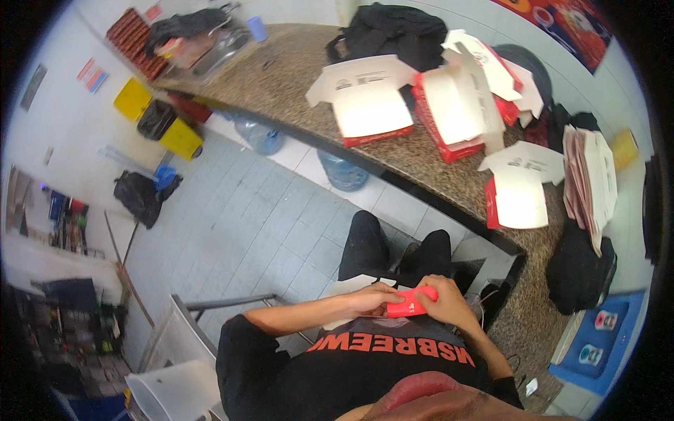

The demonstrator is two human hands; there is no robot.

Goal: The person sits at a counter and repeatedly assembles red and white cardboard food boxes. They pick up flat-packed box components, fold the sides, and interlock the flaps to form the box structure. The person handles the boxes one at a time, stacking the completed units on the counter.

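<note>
Both my hands hold a flat red and white cardboard box blank [407,303] over my lap. My left hand [372,298] grips its left side, fingers curled over the white part. My right hand [446,298] pinches the red right end. I sit beside a curved granite counter [281,84]. On the counter stand several folded red and white boxes with open lids, one [368,105] at the middle, one [456,105] behind it and one [519,193] nearest me.
A stack of flat box blanks [586,175] lies on the counter's right end. Black bags [393,31] [579,270] sit on the counter. Water jugs [344,172] stand under it. A white plastic chair [175,379] is at my left, over the grey tile floor [239,224].
</note>
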